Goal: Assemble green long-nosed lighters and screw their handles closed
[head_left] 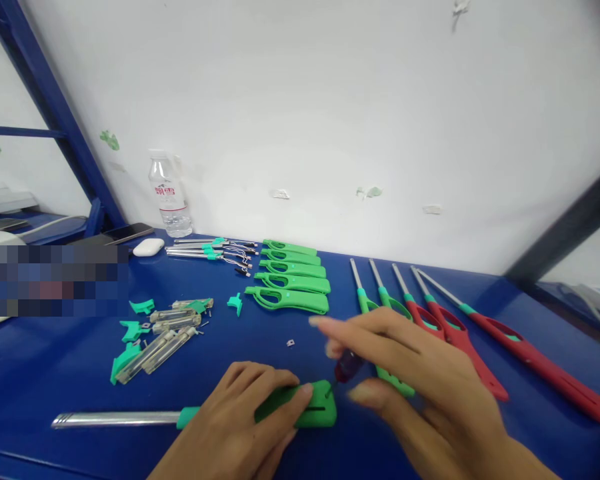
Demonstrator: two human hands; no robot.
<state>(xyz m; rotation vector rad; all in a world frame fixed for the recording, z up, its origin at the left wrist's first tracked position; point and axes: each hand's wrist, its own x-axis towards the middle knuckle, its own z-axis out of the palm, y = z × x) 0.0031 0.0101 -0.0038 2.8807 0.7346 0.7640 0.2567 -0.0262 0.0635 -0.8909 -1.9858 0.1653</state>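
Nearest the camera, the right hand (425, 380) curves around a dark red screwdriver (346, 368), thumb and index finger standing apart; whether its hidden fingers grip the tool, I cannot tell. Beside it, the left hand (250, 417) has its fingers wrapped over the handle of a green lighter (319, 415), holding it flat on the blue surface (260, 343), metal barrel toward nine o'clock. The screwdriver leans with its tip at that handle's end. Taking the handle as the clock's centre, five green casings (300, 305) lie in a row at about twelve, two green lighters with barrels at one, and three red lighters (545, 363) between two and three. Clear tanks (169, 351) and teal pieces (133, 331) sit around ten; wired metal tubes (187, 253) and a water bottle (173, 207) are at eleven.
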